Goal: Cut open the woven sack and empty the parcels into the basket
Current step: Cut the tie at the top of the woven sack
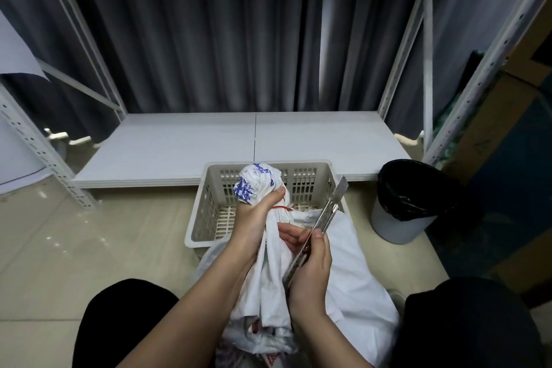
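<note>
Bare tiled floor (74,233) lies open at the left beside the perforated basket (206,206), which stands against the low white shelf (179,143). The left hand (254,218) grips the bunched, tied neck of the woven sack (358,278) over the basket; the right hand (310,266) clasps a utility knife (328,212) — blade extended, pointing up-right. A black-lined bin (409,203) stands right; parcels stay hidden inside the sack.

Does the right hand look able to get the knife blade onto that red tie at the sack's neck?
Probably yes. The right hand holds the knife beside the tie, which shows just past the left hand gripping the sack.
</note>
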Motion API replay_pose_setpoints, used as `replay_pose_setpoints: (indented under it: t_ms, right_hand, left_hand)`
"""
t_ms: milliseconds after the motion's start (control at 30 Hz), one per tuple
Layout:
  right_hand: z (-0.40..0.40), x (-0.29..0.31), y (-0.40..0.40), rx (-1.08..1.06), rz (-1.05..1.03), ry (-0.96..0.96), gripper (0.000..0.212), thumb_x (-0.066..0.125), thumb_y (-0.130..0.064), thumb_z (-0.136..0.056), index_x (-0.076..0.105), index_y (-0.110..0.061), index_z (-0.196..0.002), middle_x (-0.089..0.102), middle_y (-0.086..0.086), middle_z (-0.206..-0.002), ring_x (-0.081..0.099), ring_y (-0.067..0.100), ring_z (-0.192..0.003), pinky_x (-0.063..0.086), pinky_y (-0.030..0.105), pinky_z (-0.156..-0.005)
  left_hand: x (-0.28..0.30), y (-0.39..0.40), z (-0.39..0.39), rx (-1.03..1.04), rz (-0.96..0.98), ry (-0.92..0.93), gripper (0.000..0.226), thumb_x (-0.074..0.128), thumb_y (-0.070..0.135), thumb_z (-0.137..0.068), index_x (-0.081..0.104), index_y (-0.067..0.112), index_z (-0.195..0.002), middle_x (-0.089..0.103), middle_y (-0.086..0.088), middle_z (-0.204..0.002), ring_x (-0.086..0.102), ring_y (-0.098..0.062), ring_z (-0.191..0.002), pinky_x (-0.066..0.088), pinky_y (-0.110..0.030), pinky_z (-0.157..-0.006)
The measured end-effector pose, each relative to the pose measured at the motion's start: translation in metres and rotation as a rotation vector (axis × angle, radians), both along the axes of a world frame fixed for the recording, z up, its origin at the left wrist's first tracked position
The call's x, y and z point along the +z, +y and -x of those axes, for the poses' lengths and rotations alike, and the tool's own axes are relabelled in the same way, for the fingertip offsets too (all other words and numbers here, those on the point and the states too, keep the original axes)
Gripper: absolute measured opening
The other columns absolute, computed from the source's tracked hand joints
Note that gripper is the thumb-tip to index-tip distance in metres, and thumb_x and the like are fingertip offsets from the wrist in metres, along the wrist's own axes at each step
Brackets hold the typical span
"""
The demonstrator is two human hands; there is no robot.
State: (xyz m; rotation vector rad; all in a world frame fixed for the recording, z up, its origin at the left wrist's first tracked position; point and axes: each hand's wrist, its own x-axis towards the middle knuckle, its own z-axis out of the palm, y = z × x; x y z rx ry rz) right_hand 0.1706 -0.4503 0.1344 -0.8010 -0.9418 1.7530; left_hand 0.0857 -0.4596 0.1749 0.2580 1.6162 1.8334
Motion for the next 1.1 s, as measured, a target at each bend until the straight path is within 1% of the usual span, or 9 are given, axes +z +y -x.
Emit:
replay_pose_setpoints:
  t_ms: [67,133,200,300,467,533,667,867,1100]
  right_hand:
    - [-0.001,0.0,0.006,0.044,0.058,0.04,0.049,0.029,-0.015,-0.1,0.061,-0.009,-0.065,0.072,0.017,-0.076,0.068,0.029,-0.075,0.055,0.027,-0.071]
    - [-0.006,-0.001,0.011,0.115,0.081,0.081,0.051,0.032,-0.022,-0.097,0.062,-0.015,-0.056,0.071,0.019,-0.078,0.067,0.028,-0.076,0.052,0.035,-0.078]
    - [-0.016,-0.002,0.01,0.16,0.087,0.148,0.042,0.037,-0.022,-0.093,0.054,-0.014,-0.055,0.064,0.012,-0.07,0.06,0.023,-0.07,0.044,0.035,-0.079]
    - [-0.035,-0.007,0.007,0.244,0.068,0.167,0.025,0.048,-0.025,-0.085,0.043,-0.008,-0.066,0.041,0.005,-0.055,0.038,0.019,-0.057,0.031,0.031,-0.063]
    - [-0.049,-0.019,0.01,0.488,-0.091,-0.097,0.031,0.042,-0.031,-0.084,0.052,-0.002,-0.085,0.037,0.003,-0.044,0.032,0.011,-0.041,0.026,0.019,-0.043]
    - [-0.051,-0.022,0.006,0.525,-0.136,-0.142,0.03,0.042,-0.032,-0.084,0.051,-0.004,-0.078,0.037,0.003,-0.041,0.031,0.01,-0.037,0.027,0.019,-0.042]
    - [-0.053,-0.023,0.0,0.497,-0.146,-0.207,0.034,0.045,-0.033,-0.087,0.047,-0.008,-0.064,0.037,0.005,-0.038,0.03,0.011,-0.036,0.027,0.019,-0.041]
    - [-0.049,-0.023,0.004,0.555,-0.18,-0.315,0.039,0.031,-0.021,-0.101,0.045,-0.007,-0.067,0.037,0.004,-0.038,0.033,0.011,-0.037,0.032,0.019,-0.045]
    - [-0.05,-0.023,0.004,0.592,-0.2,-0.349,0.039,0.033,-0.018,-0.102,0.044,-0.011,-0.065,0.039,0.002,-0.041,0.034,0.011,-0.04,0.033,0.02,-0.048]
  left_hand:
    - [0.001,0.001,0.0,0.023,-0.02,0.059,0.004,0.067,0.02,-0.086,0.063,0.019,-0.088,0.066,0.006,-0.075,0.062,0.008,-0.052,0.045,-0.003,-0.051]
    - [0.003,0.002,0.0,0.027,-0.036,0.087,0.01,0.064,0.023,-0.088,0.061,0.022,-0.098,0.06,0.019,-0.079,0.055,0.021,-0.051,0.036,0.005,-0.047]
    - [0.003,0.002,-0.001,0.053,-0.046,0.113,0.013,0.063,0.023,-0.089,0.06,0.024,-0.101,0.061,0.018,-0.083,0.053,0.022,-0.055,0.035,0.007,-0.05]
    - [-0.001,0.004,0.0,0.082,-0.068,0.111,0.01,0.062,0.015,-0.09,0.061,0.023,-0.097,0.066,0.02,-0.076,0.057,0.018,-0.055,0.038,0.005,-0.05]
    - [-0.007,0.005,0.001,0.091,-0.064,0.148,0.019,0.063,0.015,-0.089,0.062,0.02,-0.108,0.061,0.018,-0.086,0.054,0.016,-0.07,0.038,0.006,-0.054]
    - [-0.007,0.007,0.001,0.083,-0.056,0.148,0.019,0.062,0.016,-0.09,0.061,0.021,-0.108,0.06,0.019,-0.086,0.054,0.01,-0.075,0.036,0.007,-0.053]
    - [-0.007,0.01,0.005,0.076,-0.026,0.126,0.025,0.061,0.021,-0.091,0.062,0.019,-0.116,0.061,0.015,-0.091,0.047,0.016,-0.073,0.033,0.008,-0.05]
    - [-0.009,0.01,0.005,0.063,-0.026,0.135,0.03,0.06,0.019,-0.091,0.061,0.013,-0.121,0.062,0.011,-0.099,0.052,0.017,-0.072,0.036,0.008,-0.053]
    - [-0.007,0.009,0.004,0.043,-0.023,0.111,0.031,0.058,0.016,-0.092,0.06,0.01,-0.123,0.058,0.019,-0.087,0.052,0.027,-0.054,0.034,0.007,-0.049]
